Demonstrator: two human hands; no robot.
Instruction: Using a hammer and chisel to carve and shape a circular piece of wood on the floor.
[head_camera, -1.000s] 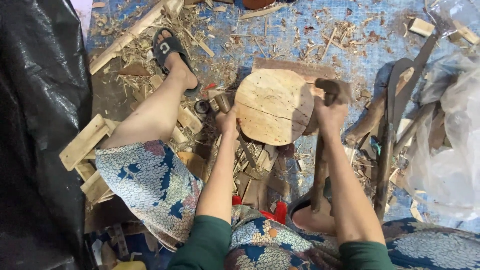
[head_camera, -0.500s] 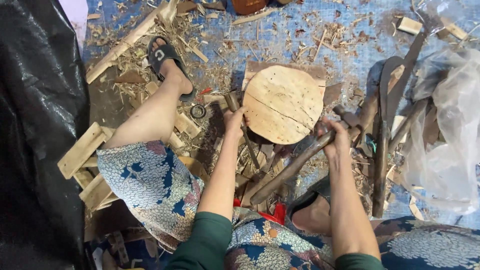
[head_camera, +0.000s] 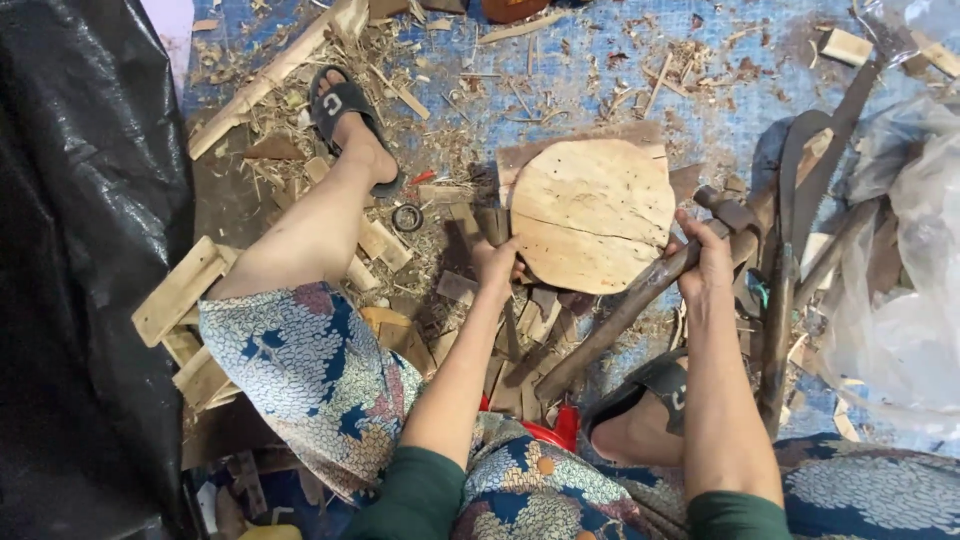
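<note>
Left hand (head_camera: 497, 262): fingers clenched on the rim of the slab (head_camera: 592, 214), at the slab's 8 o'clock edge; forearm runs up from 6 o'clock.
Right hand (head_camera: 706, 258): fingers wrapped round the handle (head_camera: 625, 312) of a tool, close below its metal head (head_camera: 728, 209); grip firm, thumb on top.
Slab: pale round wood disc, flat face up, one crack across it from 9 toward 3 o'clock; lies on a darker board (head_camera: 580, 140) on the floor, centre of view, between the two hands.
Handle: long, dark, rough wood; long axis runs from 7 o'clock (free end near the scrap pile) to 1 o'clock (head end at the right hand).
Key relation: slab lies at 2 o'clock from the left fingers, touching them; at 10 o'clock from the right hand, its edge just beside the knuckles. Tool head sits at the slab's 3 o'clock rim, whether touching it I cannot tell. Left hand is the one in contact with the slab; right hand is near but occupied by the handle.
Legs: left leg stretched toward 11 o'clock, foot in a black sandal (head_camera: 343, 108); right foot in a like sandal (head_camera: 645, 392) tucked at 5 o'clock of the slab.
Floor (head_camera: 600, 70): blue sheet strewn with chips and shavings.
Scraps (head_camera: 520, 340): cut wood blocks piled under the left forearm.
Left side: black plastic sheet (head_camera: 70, 250).
Right side: clear plastic bag (head_camera: 900, 290), curved dark tools (head_camera: 800, 200) just beside it.
</note>
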